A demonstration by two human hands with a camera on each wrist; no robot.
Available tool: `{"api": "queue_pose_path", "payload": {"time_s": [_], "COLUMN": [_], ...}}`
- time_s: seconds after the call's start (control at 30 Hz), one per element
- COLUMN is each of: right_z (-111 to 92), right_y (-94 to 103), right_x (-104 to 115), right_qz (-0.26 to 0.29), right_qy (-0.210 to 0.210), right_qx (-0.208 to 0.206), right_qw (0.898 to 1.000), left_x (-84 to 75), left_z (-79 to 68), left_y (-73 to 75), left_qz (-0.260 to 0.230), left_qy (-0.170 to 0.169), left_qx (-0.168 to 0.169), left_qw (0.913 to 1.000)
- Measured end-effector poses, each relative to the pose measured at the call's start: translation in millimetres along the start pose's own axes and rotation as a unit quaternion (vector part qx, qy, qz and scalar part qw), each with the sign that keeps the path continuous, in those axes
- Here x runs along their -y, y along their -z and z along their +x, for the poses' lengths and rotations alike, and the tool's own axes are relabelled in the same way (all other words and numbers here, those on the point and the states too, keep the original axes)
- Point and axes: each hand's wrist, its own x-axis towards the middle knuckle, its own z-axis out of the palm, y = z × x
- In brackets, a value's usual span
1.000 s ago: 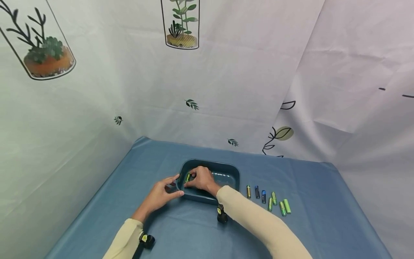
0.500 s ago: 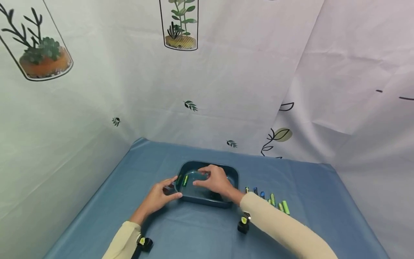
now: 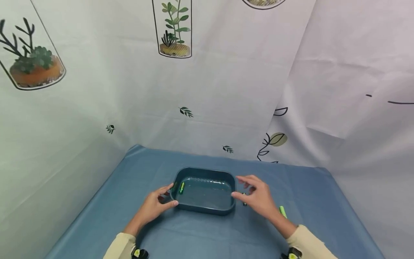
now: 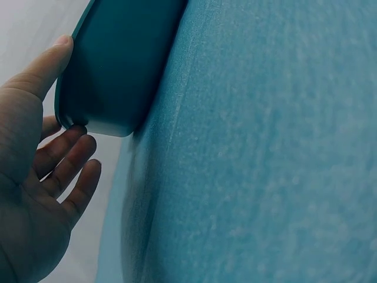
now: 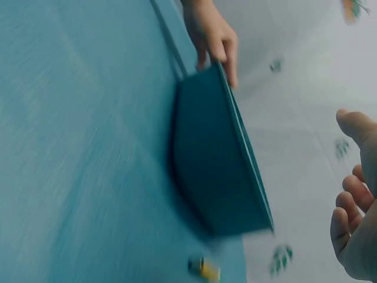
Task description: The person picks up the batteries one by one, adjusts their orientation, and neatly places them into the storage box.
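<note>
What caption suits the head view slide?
Left hand grips a teal tray with a green battery inside; right hand hovers by the opposite end.

Tabletop (image 3: 207, 233) in front of me: blue, cloth-covered, lightly creased, far left corner puckered. Beyond it I face a pale hanging (image 3: 226, 90), wrinkled, carried round on my left and right; greenish cast to the left, mauve tint to the right. Prints on it: left jar (image 3: 35, 68), dark branching stems, green succulent, orange base; middle jar (image 3: 175, 49), leafy stems over yellowish base; third jar (image 3: 264, 4), cut off above, rounded bottom only. Lower, I count three small dark-green sprigs (image 3: 185, 112). Right of those, a black-line vine (image 3: 277, 139), one leaf backed in olive; farther right, thin dark strokes (image 3: 401, 103).
</note>
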Motion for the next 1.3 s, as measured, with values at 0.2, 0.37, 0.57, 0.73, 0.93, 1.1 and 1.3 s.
{"api": "queue_pose_path", "payload": {"time_s": [0.2,0.37,0.57,0.73,0.93,1.1,1.3], "right_z": [-19.1,-29.2,-44.0,-54.4,-65.7,-71.4,-78.0], "right_y": [40.4,68.0,95.7,106.1,110.4,112.6,114.3], "right_x": [-29.3,-54.4,-83.6,-104.1,-123.8,-134.2,-143.8], "right_qz": [-0.042,-0.083,-0.116,-0.125,-0.141,-0.141,-0.128], "right_qy": [-0.026,-0.028,-0.011,-0.018,-0.04,-0.056,-0.088], "right_qx": [-0.046,-0.063,-0.035,0.021,0.061,0.088,0.117], "right_qw": [0.998,0.994,0.993,0.992,0.987,0.984,0.981], "left_x": [0.7,1.1,0.5,0.8,0.6,0.1,0.0], "left_z": [-1.9,-3.4,-2.6,0.3,2.3,2.3,2.0], "left_y": [4.7,7.6,8.0,8.0,6.6,3.9,0.9], "left_qz": [-0.003,-0.001,0.001,0.002,0.007,0.007,0.007], "left_qy": [0.005,0.008,0.01,0.007,0.001,-0.005,-0.007], "left_qx": [0.001,-0.001,0.0,0.001,0.002,-0.002,0.004], "left_qw": [1.0,1.0,1.0,1.0,1.0,1.0,0.9999]}}
